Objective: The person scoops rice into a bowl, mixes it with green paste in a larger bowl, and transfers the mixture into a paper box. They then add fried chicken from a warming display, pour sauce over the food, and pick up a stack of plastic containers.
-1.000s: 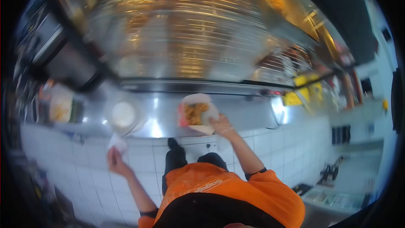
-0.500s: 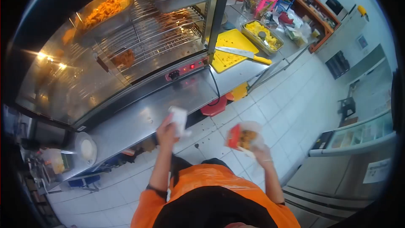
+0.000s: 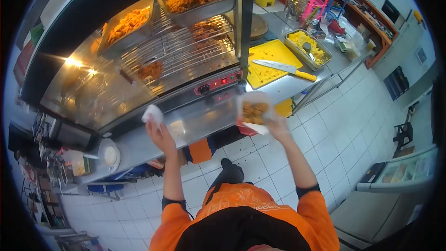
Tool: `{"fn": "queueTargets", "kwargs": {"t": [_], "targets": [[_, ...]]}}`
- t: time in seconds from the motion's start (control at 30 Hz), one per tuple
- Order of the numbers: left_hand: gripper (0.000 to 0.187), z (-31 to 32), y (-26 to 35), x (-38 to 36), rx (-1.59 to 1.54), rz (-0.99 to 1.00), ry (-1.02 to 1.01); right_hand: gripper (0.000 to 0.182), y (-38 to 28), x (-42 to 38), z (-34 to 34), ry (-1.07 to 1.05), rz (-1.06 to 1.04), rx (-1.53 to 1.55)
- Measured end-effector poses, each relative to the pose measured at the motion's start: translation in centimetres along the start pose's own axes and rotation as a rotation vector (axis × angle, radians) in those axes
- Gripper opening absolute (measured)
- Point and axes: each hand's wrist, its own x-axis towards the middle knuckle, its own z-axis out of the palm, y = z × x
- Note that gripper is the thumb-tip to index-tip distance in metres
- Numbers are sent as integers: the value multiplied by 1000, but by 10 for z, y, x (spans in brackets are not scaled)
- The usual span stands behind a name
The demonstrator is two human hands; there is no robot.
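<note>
My left hand (image 3: pixel 159 135) is closed round a crumpled white tissue or cloth (image 3: pixel 152 114), held over the steel counter in front of the glass food warmer. An open paper food box (image 3: pixel 254 110) with brown fried pieces inside is gripped by my right hand (image 3: pixel 278 129), above the counter's front edge and tilted a little toward me. Motion smears both the box and the fingers on it. Beyond the box lies a yellow cutting board (image 3: pixel 271 56), with a yellow-handled knife (image 3: pixel 283 67) resting across it.
The lit warmer (image 3: pixel 218 83) has trays of fried food (image 3: pixel 193 0) on top and wire racks below. A steel pan of yellow food (image 3: pixel 306 46) stands beyond the board. At the left, a white bowl (image 3: pixel 110 155) sits on the counter. Tiled floor (image 3: pixel 320 135) runs along the right.
Both hands have moved forward toward the counter. My right hand has carried the food box to the counter's edge; my left hand has brought the white tissue or cloth over the steel top.
</note>
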Motion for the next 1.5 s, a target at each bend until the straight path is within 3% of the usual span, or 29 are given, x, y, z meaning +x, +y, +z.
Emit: {"fn": "queueTargets", "kwargs": {"t": [0.07, 0.1, 0.13, 0.23, 0.27, 0.33, 0.4, 0.47, 0.57, 0.6, 0.7, 0.77, 0.8, 0.87, 0.93, 0.97, 1.03, 1.1, 1.13, 1.17, 1.23, 1.27, 1.33, 1.43, 1.5], "targets": [[66, 0, 40, -5, 203, 144, -78, 31, -43, 42, 28, -112, 72, -220], [74, 5, 48, -18, 284, 167, -155, 32, -9, 75, 76, -129, -199, -243], [84, 13, 48, -37, 319, 217, -239, 37, -31, 97, 100, -172, 9, 30], [109, 53, 19, -113, 459, 281, -472, 42, -96, 103, 71, -215, 52, -73], [108, 71, 30, -121, 324, 261, -593, 42, -101, 115, 66, -213, 51, -75], [104, 106, 48, -130, 84, 251, -716, 58, -108, 138, 58, 97, 131, 504], [101, 144, 58, -115, -19, 259, -722, 71, -122, 114, 22, 305, 149, 1426], [97, 178, 71, -91, -45, 492, -676, 76, -134, 109, -13, 364, 10, 1643], [85, 217, 109, -55, -28, 535, -598, 72, -127, 107, -38, 464, -101, 1663], [72, 233, 119, -50, -94, 506, -483, 72, -120, 107, -41, 466, -104, 1667], [75, 276, 123, -57, -7, 617, -623, 69, -81, 114, -45, 487, -245, 1533], [72, 309, 133, -59, 42, 611, -591, 67, -43, 119, -47, 589, -397, 27], [72, 324, 138, -57, 87, 584, -585, 67, -34, 118, -45, 586, -400, 29], [72, 354, 146, -63, 143, 583, -583, 57, -23, 116, -41, 534, -183, 751], [70, 379, 160, -69, 120, 539, -541, 62, 0, 114, -52, 332, -239, 1122], [67, 390, 166, -72, 96, 499, -507, 62, 15, 112, -60, 328, -239, 1134], [71, 423, 156, -70, 129, 543, -517, 52, 58, 113, -80, 44, -321, 873], [74, 453, 146, -47, 362, 456, -378, 44, 104, 123, -100, -233, -395, 599], [86, 469, 137, -28, 491, 465, -332, 46, 140, 142, -98, -68, -593, 282], [86, 485, 125, -13, 508, 467, -333, 48, 168, 159, -93, 98, -770, -42], [105, 501, 99, 1, 873, 502, -524, 57, 164, 195, -125, 287, -454, -378], [105, 499, 94, 2, 887, 482, -519, 57, 170, 209, -131, 267, -468, -373], [104, 495, 87, 7, 901, 370, -747, 53, 184, 231, -130, 168, -389, -439], [107, 484, 91, 2, 937, 348, -729, 47, 220, 229, -123, -31, -404, -473], [101, 473, 91, -1, 828, 312, -659, 46, 231, 221, -129, -41, -435, -474]]}}
